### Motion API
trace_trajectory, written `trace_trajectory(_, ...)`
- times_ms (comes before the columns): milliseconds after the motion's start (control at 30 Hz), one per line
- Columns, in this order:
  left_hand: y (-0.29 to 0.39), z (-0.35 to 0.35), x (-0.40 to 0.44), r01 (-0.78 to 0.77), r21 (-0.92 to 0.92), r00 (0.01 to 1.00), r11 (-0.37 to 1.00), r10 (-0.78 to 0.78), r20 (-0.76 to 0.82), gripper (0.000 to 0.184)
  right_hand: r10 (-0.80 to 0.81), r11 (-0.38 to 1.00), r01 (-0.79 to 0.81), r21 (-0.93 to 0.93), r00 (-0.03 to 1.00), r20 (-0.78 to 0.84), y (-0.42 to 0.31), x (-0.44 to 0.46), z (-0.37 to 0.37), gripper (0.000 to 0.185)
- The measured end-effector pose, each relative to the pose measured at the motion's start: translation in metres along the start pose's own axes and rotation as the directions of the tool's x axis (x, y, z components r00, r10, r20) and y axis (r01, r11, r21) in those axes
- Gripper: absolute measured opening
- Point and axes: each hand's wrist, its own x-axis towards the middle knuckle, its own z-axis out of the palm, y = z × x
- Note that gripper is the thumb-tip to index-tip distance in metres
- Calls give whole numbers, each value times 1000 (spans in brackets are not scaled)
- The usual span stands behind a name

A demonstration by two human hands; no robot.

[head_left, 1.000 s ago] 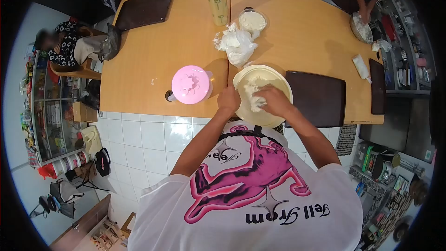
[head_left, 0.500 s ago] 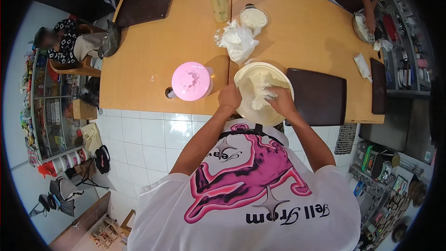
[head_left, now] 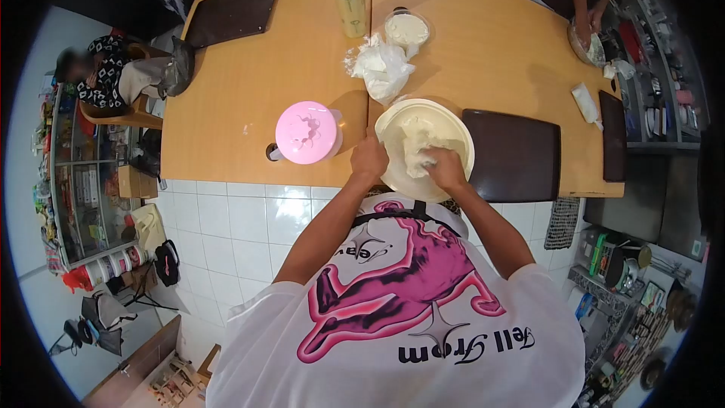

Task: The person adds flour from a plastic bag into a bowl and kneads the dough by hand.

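The left hand (head_left: pixel 369 159) gripped a round, cream plastic bowl (head_left: pixel 398 180) at the edge of the light-brown wooden counter (head_left: pixel 234 98); the right hand (head_left: pixel 447 169), its closure unclear, touched a pale, floury mixture (head_left: pixel 417 153) inside; a dark rectangular tray (head_left: pixel 513 155) lay alongside.

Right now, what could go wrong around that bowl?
The bowl sits near the edge of the table, so it might tip if the left hand slips from its rim. The right hand, working in the pale mixture, could push some over the side. The white bag, with powder spilled beside it, might spill more if bumped.
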Motion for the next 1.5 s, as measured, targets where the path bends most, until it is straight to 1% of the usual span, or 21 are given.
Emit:
trace_trajectory(67,-4,0,1,-16,-5,1000,1000,15,-24,45,222,956,-182,232,962,-162,3,10,0,34)
trace_trajectory(167,-8,4,0,-49,-8,998,999,49,-37,44,317,922,-269,278,937,-146,-30,21,-51,32)
trace_trajectory(233,-7,5,0,-57,-4,997,998,57,-42,43,6,992,-1,124,999,-38,-25,12,-44,31)
trace_trajectory(300,-7,4,1,-45,-14,999,999,44,-21,43,-275,952,287,-108,955,115,-9,2,-12,30)
trace_trajectory(367,-7,4,2,-40,-14,999,999,40,-13,43,-355,840,462,-283,864,356,-19,-7,9,29)
trace_trajectory(400,-8,3,2,-43,-5,999,999,43,-14,43,-387,840,464,-281,876,290,-21,-7,11,27)
trace_trajectory(500,-10,4,2,-22,3,1000,1000,22,7,43,-293,890,381,-251,899,325,-23,-1,12,29)
trace_trajectory(600,-8,4,4,-10,29,1000,1000,10,21,43,-201,972,230,-47,920,335,-17,18,-2,22)
trace_trajectory(633,-7,2,4,-8,42,1000,999,7,23,42,-10,993,-34,116,933,361,-19,29,-14,20)
trace_trajectory(700,-4,-3,1,3,32,999,999,-4,38,42,328,750,-542,379,802,498,-18,45,-39,17)
trace_trajectory(733,-2,-5,0,7,26,999,1000,-8,45,42,369,605,-615,505,779,507,-13,49,-44,20)
trace_trajectory(800,-5,-3,1,-2,19,1000,1000,1,30,42,438,246,-676,695,717,543,-2,51,-52,27)
trace_trajectory(900,-6,1,2,-4,12,999,1000,3,34,43,283,-10,-682,732,700,656,15,38,-35,33)
trace_trajectory(1000,-8,1,4,-20,1,1000,1000,20,20,44,190,-87,-755,651,629,754,22,27,-16,35)
trace_trajectory(1100,-8,-1,4,-9,1,999,1000,8,51,45,203,-48,-740,670,650,732,12,26,-35,38)
trace_trajectory(1167,-5,-3,1,-2,-14,998,1000,3,58,46,344,430,-673,601,738,581,33,28,-16,45)
trace_trajectory(1267,-3,-4,-1,-13,-34,1000,999,14,25,47,339,921,-369,122,917,212,20,24,-9,55)
trace_trajectory(1300,-6,0,1,-16,-23,1000,1000,17,25,48,261,962,-251,-109,961,90,7,19,-7,58)
trace_trajectory(1333,-7,1,2,-18,-13,1000,1000,18,25,49,121,976,-129,-174,991,-58,-6,15,-6,65)
trace_trajectory(1433,-8,1,2,-25,-26,1000,999,25,14,47,266,955,-253,-156,961,69,-48,17,-29,68)
trace_trajectory(1500,-5,-1,1,-7,-15,1000,1000,7,19,45,148,979,-128,-156,982,118,-48,16,-35,71)
